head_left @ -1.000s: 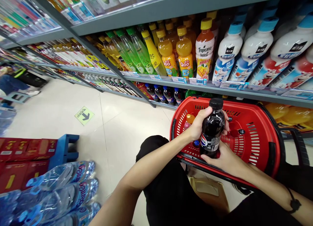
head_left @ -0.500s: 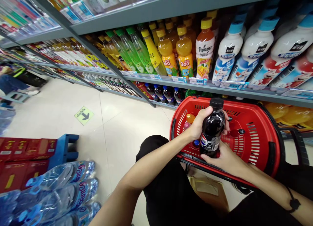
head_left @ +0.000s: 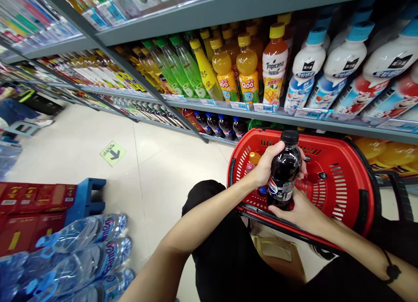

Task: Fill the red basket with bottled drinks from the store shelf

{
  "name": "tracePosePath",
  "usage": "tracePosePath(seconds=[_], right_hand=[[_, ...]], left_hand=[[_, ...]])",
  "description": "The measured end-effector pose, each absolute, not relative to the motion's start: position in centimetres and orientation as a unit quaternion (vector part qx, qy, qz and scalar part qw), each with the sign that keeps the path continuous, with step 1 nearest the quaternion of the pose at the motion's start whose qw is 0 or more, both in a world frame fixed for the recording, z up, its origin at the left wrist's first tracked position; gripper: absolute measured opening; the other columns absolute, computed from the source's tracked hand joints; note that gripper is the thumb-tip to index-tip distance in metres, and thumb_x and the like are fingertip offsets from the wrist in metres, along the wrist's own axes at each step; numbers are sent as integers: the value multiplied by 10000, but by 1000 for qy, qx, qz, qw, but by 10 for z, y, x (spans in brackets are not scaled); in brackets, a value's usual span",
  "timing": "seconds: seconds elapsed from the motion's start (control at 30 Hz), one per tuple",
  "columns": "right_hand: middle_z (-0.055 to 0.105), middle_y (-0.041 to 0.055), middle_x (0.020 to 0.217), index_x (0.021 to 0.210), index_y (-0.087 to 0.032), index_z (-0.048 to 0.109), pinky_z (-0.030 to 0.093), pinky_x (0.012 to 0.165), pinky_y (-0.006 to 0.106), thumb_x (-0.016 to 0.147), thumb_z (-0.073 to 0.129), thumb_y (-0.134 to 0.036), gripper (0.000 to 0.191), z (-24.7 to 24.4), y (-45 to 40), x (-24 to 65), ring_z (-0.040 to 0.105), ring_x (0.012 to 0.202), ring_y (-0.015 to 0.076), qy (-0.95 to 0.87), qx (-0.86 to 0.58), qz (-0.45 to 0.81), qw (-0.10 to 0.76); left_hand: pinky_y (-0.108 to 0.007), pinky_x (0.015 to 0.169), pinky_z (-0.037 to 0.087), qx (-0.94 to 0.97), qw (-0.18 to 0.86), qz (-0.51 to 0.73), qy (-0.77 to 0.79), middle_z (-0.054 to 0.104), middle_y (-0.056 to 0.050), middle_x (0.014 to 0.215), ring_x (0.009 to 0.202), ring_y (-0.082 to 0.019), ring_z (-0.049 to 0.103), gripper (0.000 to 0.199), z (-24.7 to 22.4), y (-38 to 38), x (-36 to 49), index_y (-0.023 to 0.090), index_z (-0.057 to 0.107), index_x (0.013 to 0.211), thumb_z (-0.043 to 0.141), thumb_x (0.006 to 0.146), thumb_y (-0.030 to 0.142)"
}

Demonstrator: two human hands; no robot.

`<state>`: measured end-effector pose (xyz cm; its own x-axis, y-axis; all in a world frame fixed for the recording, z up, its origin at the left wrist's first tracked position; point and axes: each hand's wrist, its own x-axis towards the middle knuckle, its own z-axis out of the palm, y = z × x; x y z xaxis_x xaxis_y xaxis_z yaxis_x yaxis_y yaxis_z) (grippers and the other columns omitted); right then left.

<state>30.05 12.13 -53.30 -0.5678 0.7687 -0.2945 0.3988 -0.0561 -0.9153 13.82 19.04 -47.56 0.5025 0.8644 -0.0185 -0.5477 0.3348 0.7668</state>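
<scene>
A dark Pepsi cola bottle [head_left: 283,169] with a black cap stands almost upright between my hands, over the red shopping basket [head_left: 351,158]. My left hand [head_left: 267,164] grips its upper part, thumb near the neck and fingertips showing round the far side. Lower down, my right hand [head_left: 302,208] holds the bottle near its base, with the thumb across the front. Inside the basket, left of the bottle, lie an orange-capped bottle [head_left: 254,157] and a pink-capped one [head_left: 250,167]. A blue cap [head_left: 262,191] shows beside the cola.
Drink shelves [head_left: 235,8] run along the far side, holding Qoo juice bottles [head_left: 247,75] and white milk-drink bottles [head_left: 339,66]. Large water bottles [head_left: 88,245] and red cartons [head_left: 32,210] are stacked at lower left. A person [head_left: 19,112] sits far left. A cardboard box [head_left: 277,254] lies below the basket.
Almost nothing differs. The view has shifted very slightly; both hands keep the same hold on the cola bottle over the basket.
</scene>
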Motion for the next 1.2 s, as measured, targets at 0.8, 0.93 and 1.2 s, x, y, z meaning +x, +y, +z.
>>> tracePosePath(seconds=[0.8, 0.93, 1.2], right_hand=[[716, 118, 1158, 1185, -168, 598, 599, 926, 441, 807, 799, -456, 516, -519, 126, 295, 687, 1074, 301, -586, -434, 653, 207], [701, 50, 884, 1179, -187, 585, 536, 580, 296, 812, 829, -480, 530, -509, 136, 298, 624, 656, 172, -506, -415, 726, 212], [726, 134, 1038, 1232, -175, 566, 424, 411, 233, 845, 803, -604, 625, -494, 139, 302, 520, 537, 114, -317, -380, 820, 289]], left_hand=[[-296, 630, 582, 319, 772, 468, 287, 741, -112, 832, 697, -209, 715, 739, -464, 196, 136, 113, 682, 1165, 526, 860, 768], [-284, 644, 584, 274, 747, 527, 298, 766, -99, 963, 718, -185, 717, 690, -458, 205, 129, 150, 645, 1346, 494, 924, 674], [-386, 961, 575, 277, 692, 588, 314, 766, -108, 1160, 1077, -259, 726, 627, -443, 213, 110, 161, 613, 1420, 449, 960, 552]])
